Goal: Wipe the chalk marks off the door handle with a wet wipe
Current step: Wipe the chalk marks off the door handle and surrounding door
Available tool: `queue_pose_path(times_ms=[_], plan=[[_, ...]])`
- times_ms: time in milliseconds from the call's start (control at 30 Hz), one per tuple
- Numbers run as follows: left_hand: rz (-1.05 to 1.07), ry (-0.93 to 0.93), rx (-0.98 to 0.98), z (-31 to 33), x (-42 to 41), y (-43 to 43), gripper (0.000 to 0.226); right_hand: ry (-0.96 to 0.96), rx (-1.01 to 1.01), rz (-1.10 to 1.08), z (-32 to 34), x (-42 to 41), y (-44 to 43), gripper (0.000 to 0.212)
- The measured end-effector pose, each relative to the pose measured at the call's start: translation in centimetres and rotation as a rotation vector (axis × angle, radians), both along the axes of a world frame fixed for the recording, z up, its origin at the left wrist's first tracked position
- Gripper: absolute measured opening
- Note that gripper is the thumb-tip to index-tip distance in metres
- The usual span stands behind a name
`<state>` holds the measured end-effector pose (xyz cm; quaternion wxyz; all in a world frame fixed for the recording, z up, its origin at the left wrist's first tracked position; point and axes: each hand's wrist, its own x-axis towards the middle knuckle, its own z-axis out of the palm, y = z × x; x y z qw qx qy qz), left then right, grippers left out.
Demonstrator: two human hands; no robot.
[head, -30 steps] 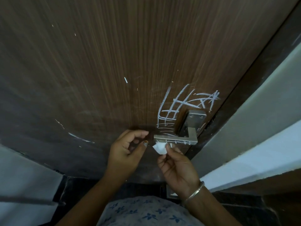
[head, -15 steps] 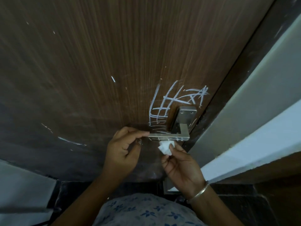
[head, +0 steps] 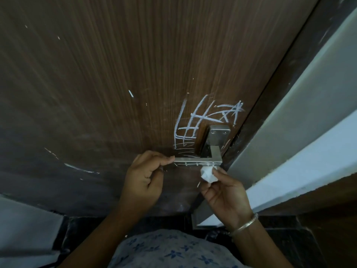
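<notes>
Head view: I see a door handle [head: 197, 161] on a brown door [head: 116, 84].
Left hand [head: 143, 176]: pinching the lever's free end.
Right hand [head: 226, 194]: pinching a crumpled wet wipe [head: 207, 174] against the handle's underside, near its corner.
Chalk marks [head: 193, 122]: scrawled on the door above the handle.

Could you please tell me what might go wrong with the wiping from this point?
The left hand pinches the tip of the silver metal lever handle, so chalk under its fingers may be missed. The small crumpled white wet wipe in the right hand may smear the chalk ticks instead of lifting them.
</notes>
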<state>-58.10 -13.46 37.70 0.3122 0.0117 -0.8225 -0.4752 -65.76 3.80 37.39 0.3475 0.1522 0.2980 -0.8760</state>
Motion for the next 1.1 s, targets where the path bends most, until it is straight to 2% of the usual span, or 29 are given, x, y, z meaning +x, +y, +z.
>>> queue_pose_path(times_ms=[133, 233, 300, 367, 467, 533, 667, 767, 900, 1100], plan=[[-0.014, -0.004, -0.018, -0.1, 0.1, -0.3, 0.045, -0.046, -0.080, -0.128, 0.1, -0.2, 0.5, 0.023], [-0.027, -0.031, -0.010, -0.3, 0.2, -0.5, 0.047, -0.056, -0.065, -0.199, 0.1, -0.1, 0.3, 0.022], [-0.033, -0.049, -0.009, -0.4, 0.3, -0.6, 0.048, 0.001, -0.023, -0.230, 0.1, 0.0, 0.2, 0.018], [-0.033, -0.060, -0.010, -0.4, 0.3, -0.6, 0.048, 0.126, 0.121, -0.292, -0.2, 0.3, -0.1, 0.019], [-0.037, -0.053, -0.026, -0.1, 0.3, -0.4, 0.045, 0.485, 0.553, -0.445, -0.7, 1.2, -0.1, 0.015], [-0.039, -0.051, -0.032, 0.1, 0.3, -0.3, 0.042, 0.855, 0.759, -0.484, -1.1, 2.2, 0.0, 0.009], [-0.029, -0.066, 0.008, 0.5, 0.3, 0.0, 0.043, 1.523, 0.963, -0.361, -1.4, 3.4, -0.8, 0.013], [-0.042, -0.063, 0.053, 0.5, 0.3, -0.1, 0.046, 1.845, 1.019, -0.320, -1.1, 3.2, -2.5, 0.007], [-0.052, -0.071, 0.102, 0.4, 0.3, -0.1, 0.045, 1.939, 1.153, -0.420, -0.5, 2.5, -4.4, 0.008], [-0.059, -0.080, 0.093, 0.3, 0.4, -0.1, 0.048, 1.895, 1.253, -0.349, -1.2, 2.1, -3.8, 0.007]])
